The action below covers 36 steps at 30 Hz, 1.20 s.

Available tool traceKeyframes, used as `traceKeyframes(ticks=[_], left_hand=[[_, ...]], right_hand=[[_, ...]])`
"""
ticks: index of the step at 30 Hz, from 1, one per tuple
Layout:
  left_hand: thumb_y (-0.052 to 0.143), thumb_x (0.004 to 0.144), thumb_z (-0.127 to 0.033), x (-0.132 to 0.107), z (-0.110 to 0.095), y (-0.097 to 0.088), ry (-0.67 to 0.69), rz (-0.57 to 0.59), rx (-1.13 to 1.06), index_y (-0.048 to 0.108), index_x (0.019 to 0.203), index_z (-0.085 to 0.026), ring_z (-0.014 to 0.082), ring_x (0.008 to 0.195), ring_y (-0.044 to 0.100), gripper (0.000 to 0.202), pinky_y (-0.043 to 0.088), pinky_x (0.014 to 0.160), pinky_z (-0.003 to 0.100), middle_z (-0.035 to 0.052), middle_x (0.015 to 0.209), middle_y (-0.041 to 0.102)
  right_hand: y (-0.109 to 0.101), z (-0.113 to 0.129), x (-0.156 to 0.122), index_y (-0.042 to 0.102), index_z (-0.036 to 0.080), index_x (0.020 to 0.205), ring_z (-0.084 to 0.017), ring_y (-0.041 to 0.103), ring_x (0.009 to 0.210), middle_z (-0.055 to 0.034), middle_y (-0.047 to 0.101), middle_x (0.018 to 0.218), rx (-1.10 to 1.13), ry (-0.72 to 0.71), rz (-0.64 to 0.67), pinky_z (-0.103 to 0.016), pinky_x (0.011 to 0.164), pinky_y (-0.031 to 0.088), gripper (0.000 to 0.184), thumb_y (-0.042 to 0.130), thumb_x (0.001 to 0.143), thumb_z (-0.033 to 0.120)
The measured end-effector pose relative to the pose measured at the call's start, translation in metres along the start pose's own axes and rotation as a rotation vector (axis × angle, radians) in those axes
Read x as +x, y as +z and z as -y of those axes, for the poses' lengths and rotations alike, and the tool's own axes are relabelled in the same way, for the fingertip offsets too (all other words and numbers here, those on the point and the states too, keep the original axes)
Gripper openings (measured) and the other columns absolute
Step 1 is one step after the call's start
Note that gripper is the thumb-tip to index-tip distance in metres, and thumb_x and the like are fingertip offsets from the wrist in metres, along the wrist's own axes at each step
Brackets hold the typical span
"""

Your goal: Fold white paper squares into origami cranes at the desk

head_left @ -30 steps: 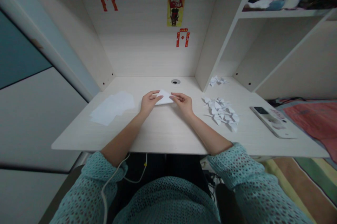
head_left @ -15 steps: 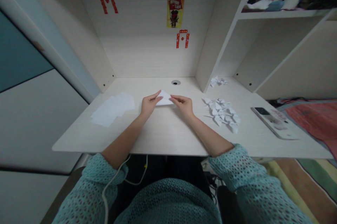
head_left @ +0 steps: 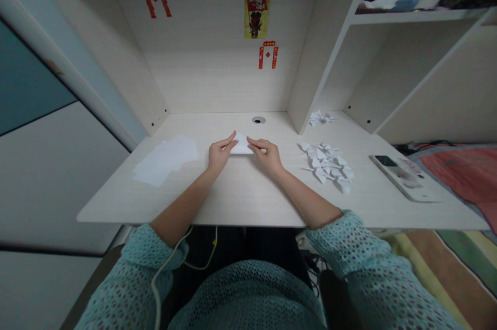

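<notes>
Between my hands is a small white folded piece of paper (head_left: 241,147), held up just over the desk with its straight lower edge towards me. My left hand (head_left: 220,154) pinches its left side between thumb and fingers. On the other side my right hand (head_left: 267,154) grips the right corner, thumb and forefinger pressed together. The fingertips cover both ends of the paper, so its full shape is hidden. Flat white sheets (head_left: 166,158) lie spread in a pile to the left. A heap of folded white paper pieces (head_left: 328,163) sits to the right of my right hand.
A few more folded papers (head_left: 321,118) lie beyond the heap, beside the upright divider (head_left: 316,81). The phone (head_left: 404,177) rests at the right of the desk (head_left: 240,195). At the back is a round cable hole (head_left: 258,120). A pale cable (head_left: 157,288) crosses my left sleeve.
My right hand has shifted slightly left and its fingers have curled in more on the paper's right corner. My left hand has hardly moved.
</notes>
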<state>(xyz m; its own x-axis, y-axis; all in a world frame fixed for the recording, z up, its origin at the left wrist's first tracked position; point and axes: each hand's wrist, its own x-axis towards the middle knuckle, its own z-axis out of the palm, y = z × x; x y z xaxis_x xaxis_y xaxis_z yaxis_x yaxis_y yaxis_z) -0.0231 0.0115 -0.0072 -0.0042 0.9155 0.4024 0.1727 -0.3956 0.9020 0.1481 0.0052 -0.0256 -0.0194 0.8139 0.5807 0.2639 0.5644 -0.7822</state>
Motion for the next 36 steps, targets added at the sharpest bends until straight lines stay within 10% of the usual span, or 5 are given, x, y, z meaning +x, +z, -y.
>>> traceKeyframes(ticks=[23, 36], left_hand=[[0.063, 0.077, -0.040, -0.002, 0.007, -0.002, -0.036, 0.039, 0.283, 0.061, 0.117, -0.025, 0.0202, 0.092, 0.064, 0.043, 0.048, 0.084, 0.030, 0.0038, 0.111, 0.066], [0.071, 0.068, -0.034, 0.004, 0.015, 0.000, -0.170, -0.016, 0.060, 0.068, 0.104, -0.017, 0.0229, 0.095, 0.064, 0.040, 0.045, 0.092, 0.037, 0.0075, 0.102, 0.069]], right_hand=[[-0.005, -0.001, 0.000, 0.067, 0.024, 0.109, -0.016, 0.056, 0.072, -0.0038, 0.065, 0.077, -0.274, -0.057, 0.092, -0.027, 0.070, 0.042, 0.028, 0.053, 0.085, 0.025], [-0.009, -0.007, 0.004, 0.066, 0.024, 0.109, -0.017, 0.055, 0.073, -0.0034, 0.065, 0.079, -0.383, -0.078, 0.126, -0.028, 0.070, 0.040, 0.029, 0.051, 0.085, 0.020]])
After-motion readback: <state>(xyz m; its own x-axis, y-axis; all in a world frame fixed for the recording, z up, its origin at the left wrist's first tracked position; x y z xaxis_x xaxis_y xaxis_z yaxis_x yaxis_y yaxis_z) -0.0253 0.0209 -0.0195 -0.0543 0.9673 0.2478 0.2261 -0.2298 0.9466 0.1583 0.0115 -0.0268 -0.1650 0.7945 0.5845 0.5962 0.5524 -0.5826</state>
